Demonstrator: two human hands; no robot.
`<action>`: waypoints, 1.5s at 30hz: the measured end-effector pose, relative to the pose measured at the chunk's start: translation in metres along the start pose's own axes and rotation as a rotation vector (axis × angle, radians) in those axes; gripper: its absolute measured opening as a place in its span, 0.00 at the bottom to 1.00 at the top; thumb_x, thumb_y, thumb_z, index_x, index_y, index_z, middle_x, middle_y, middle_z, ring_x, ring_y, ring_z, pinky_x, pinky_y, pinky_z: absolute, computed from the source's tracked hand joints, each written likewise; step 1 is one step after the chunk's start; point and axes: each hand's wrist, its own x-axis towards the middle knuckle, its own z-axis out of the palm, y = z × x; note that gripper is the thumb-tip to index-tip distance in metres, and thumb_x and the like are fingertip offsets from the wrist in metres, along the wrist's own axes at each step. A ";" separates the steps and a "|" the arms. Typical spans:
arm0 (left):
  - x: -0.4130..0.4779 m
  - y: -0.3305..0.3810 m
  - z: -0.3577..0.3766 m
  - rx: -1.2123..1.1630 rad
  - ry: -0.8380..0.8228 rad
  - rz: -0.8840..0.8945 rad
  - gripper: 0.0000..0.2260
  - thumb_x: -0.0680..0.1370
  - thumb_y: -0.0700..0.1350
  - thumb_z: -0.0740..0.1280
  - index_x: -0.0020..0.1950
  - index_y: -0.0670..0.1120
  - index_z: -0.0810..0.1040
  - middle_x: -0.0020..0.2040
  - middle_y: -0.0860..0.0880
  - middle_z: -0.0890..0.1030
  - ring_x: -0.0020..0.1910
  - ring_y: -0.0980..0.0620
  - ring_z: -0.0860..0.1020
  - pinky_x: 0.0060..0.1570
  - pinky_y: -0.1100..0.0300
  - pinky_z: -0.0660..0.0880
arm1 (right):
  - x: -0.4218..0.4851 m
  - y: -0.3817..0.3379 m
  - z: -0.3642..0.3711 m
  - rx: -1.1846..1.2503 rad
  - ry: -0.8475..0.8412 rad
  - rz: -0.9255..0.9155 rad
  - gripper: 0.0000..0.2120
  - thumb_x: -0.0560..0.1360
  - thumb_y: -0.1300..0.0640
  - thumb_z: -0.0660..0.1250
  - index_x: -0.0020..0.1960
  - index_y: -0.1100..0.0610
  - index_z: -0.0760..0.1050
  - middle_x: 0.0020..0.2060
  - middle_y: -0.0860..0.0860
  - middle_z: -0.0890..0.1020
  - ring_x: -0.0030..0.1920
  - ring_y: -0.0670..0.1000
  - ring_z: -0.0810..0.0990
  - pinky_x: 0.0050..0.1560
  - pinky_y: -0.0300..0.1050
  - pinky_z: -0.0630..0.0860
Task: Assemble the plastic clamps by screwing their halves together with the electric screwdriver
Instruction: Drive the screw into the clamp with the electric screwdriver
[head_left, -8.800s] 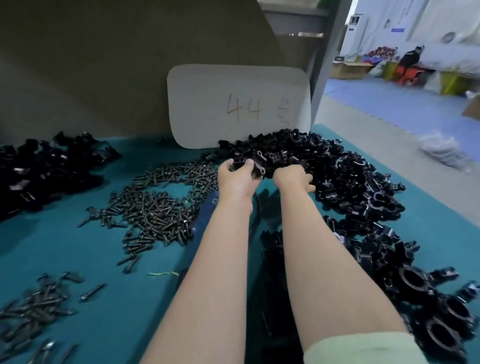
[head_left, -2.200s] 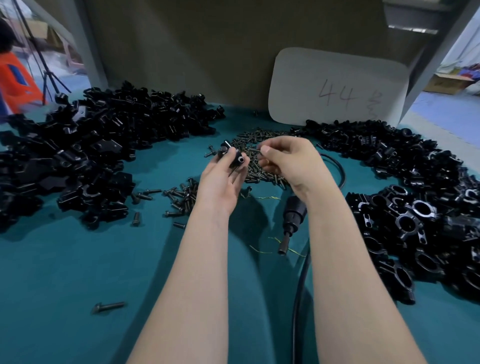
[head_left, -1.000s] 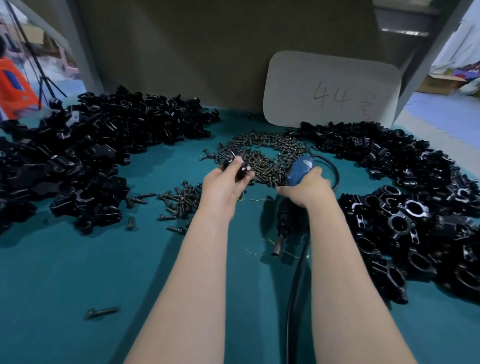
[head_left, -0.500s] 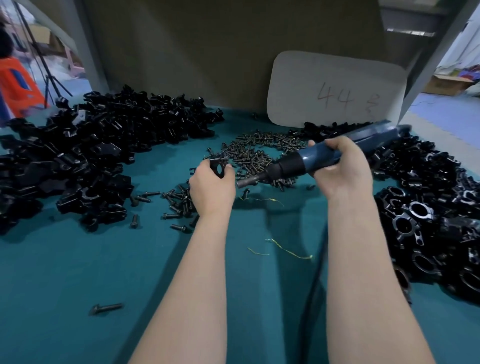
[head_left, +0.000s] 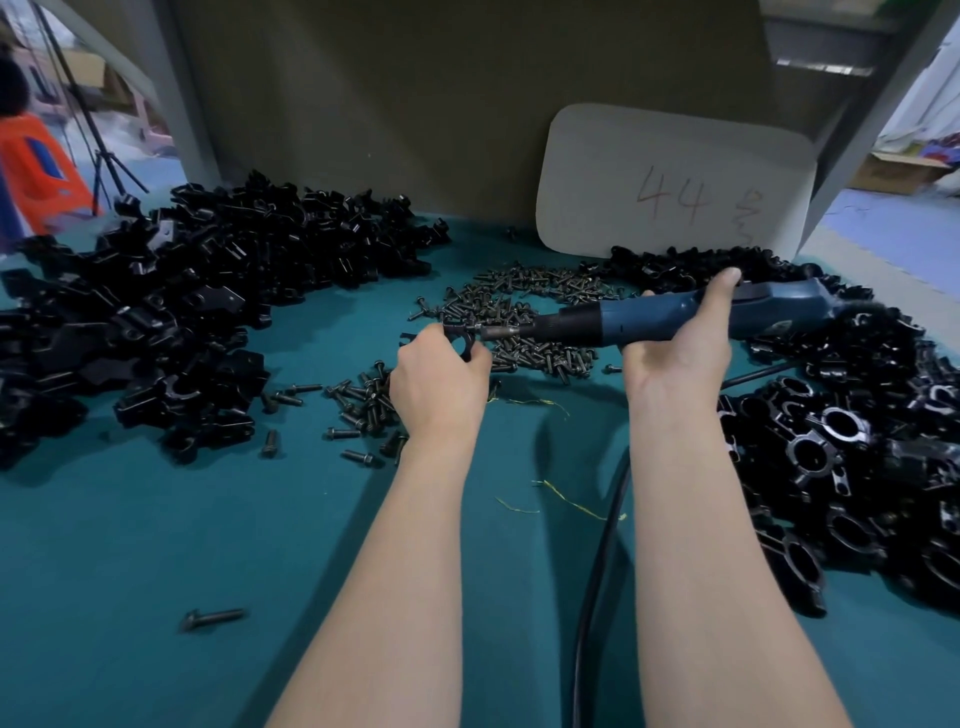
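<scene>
My left hand (head_left: 439, 382) grips a small black plastic clamp (head_left: 458, 335) above the teal table. My right hand (head_left: 678, 351) is wrapped round a blue electric screwdriver (head_left: 649, 322), held level and pointing left. Its metal bit touches the clamp's right side, where a screw sits. A heap of dark screws (head_left: 519, 312) lies just behind the clamp. My palm hides most of the clamp.
A large pile of black clamp halves (head_left: 171, 312) fills the left; another pile of ring-shaped clamps (head_left: 841, 447) fills the right. Loose screws (head_left: 358, 410) lie left of my left wrist, one screw (head_left: 213, 618) nearer. The black cord (head_left: 597, 561) trails toward me. A white board (head_left: 675, 182) marked 44 leans behind.
The right hand picked the screwdriver off the table, swung it level and brought the bit up against the clamp. The left hand turned the clamp toward the bit.
</scene>
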 end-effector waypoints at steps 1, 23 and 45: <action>0.001 0.000 0.000 0.001 -0.001 -0.006 0.10 0.77 0.50 0.67 0.48 0.44 0.77 0.38 0.48 0.78 0.35 0.46 0.75 0.35 0.58 0.68 | 0.000 0.000 0.000 0.002 0.003 0.000 0.12 0.77 0.47 0.66 0.49 0.55 0.69 0.51 0.52 0.77 0.52 0.52 0.80 0.55 0.47 0.78; 0.001 0.001 -0.001 0.009 0.055 0.000 0.09 0.76 0.50 0.67 0.47 0.44 0.77 0.34 0.50 0.74 0.34 0.45 0.73 0.35 0.58 0.66 | -0.005 0.012 0.001 0.038 -0.001 -0.060 0.12 0.79 0.52 0.64 0.57 0.57 0.66 0.49 0.52 0.75 0.43 0.48 0.80 0.38 0.37 0.78; 0.002 0.000 0.000 0.070 0.090 0.013 0.11 0.77 0.51 0.66 0.49 0.43 0.77 0.36 0.49 0.75 0.35 0.46 0.73 0.34 0.58 0.65 | -0.014 0.015 0.007 -0.005 -0.023 -0.055 0.17 0.79 0.52 0.64 0.62 0.57 0.63 0.49 0.52 0.75 0.48 0.51 0.78 0.53 0.45 0.77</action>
